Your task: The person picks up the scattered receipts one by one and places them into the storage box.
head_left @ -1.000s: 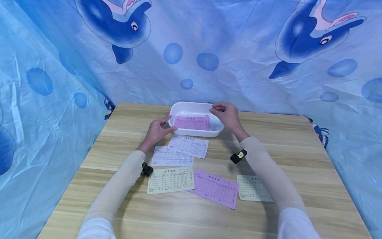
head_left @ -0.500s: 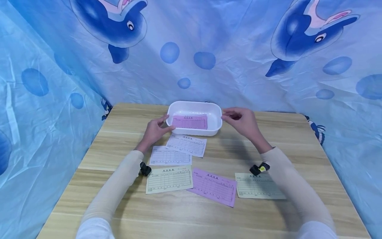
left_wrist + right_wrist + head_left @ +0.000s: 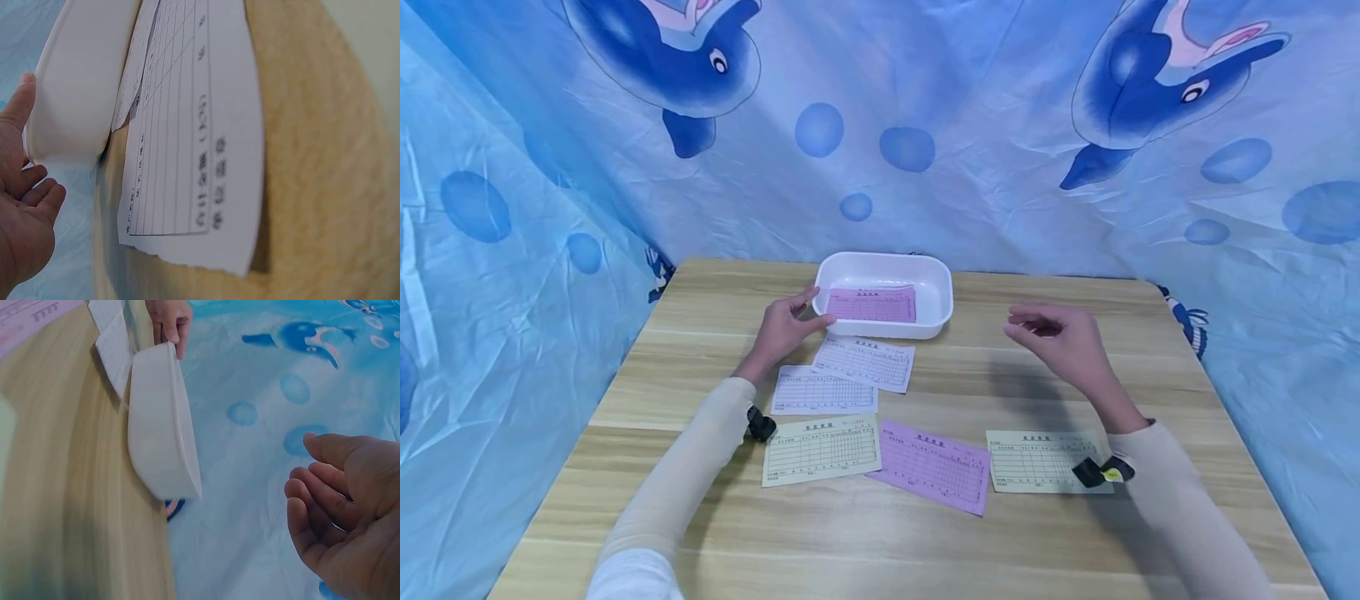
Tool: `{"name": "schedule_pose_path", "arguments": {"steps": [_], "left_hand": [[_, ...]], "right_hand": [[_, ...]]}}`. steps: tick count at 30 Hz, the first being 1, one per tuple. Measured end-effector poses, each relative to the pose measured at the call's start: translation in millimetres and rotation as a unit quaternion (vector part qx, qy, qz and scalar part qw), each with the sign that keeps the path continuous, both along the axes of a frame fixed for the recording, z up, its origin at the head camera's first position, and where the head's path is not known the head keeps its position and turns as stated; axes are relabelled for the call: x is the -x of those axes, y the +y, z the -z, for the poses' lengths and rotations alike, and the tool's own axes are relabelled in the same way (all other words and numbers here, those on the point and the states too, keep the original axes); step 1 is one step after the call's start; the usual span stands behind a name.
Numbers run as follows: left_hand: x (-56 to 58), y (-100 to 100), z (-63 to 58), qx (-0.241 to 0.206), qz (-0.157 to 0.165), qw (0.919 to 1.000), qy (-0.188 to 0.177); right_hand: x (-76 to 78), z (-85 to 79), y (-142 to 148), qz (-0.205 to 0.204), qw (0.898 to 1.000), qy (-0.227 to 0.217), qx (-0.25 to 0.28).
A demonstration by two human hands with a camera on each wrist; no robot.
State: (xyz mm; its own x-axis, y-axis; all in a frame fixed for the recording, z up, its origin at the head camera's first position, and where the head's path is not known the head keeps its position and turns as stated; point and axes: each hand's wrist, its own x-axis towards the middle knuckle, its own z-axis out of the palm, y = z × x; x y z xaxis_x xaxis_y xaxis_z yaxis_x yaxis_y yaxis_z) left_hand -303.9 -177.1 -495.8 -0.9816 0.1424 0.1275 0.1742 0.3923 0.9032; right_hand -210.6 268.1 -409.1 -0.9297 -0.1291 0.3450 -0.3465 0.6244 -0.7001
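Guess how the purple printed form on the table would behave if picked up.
The purple printed form looks like thin paper, so it's probably light and floppy. Lying flat on the wooden table, it may be tricky to lift. Its left edge runs under a pale green form, which might shift too.

The head camera looks down; both closer wrist views, seemingly tilted sideways, share the white tub (image 3: 887, 330).
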Motion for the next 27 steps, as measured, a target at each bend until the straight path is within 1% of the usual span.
{"name": "schedule_pose_path", "arguments": {"steps": [4, 11, 15, 21, 27], "left_hand": [[0.9, 0, -0.8, -0.002, 0.001, 1.0000, 0.002], [0.5, 0, -0.8, 0.002, -0.005, 1.0000, -0.003], [0.6, 0, 0.3, 0.001, -0.004, 1.0000, -0.005], [1.4, -1, 1.4, 0.001, -0.003, 1.0000, 0.002], [1.8, -1, 2.0, -0.001, -0.002, 1.0000, 0.001]], "right_hand": [[-15.2, 6.9, 22, 0.022, 0.999, -0.002, -0.027], [-38.3, 22.7, 51, 0.064, 0.997, -0.029, -0.038], [-49.5, 33.0, 65, 0.071, 0.996, -0.036, -0.037], [-64.9, 47.8, 84, 0.082, 0.995, -0.042, -0.032], [-80.4, 61.0, 96, 0.090, 0.994, -0.049, -0.040]]}}
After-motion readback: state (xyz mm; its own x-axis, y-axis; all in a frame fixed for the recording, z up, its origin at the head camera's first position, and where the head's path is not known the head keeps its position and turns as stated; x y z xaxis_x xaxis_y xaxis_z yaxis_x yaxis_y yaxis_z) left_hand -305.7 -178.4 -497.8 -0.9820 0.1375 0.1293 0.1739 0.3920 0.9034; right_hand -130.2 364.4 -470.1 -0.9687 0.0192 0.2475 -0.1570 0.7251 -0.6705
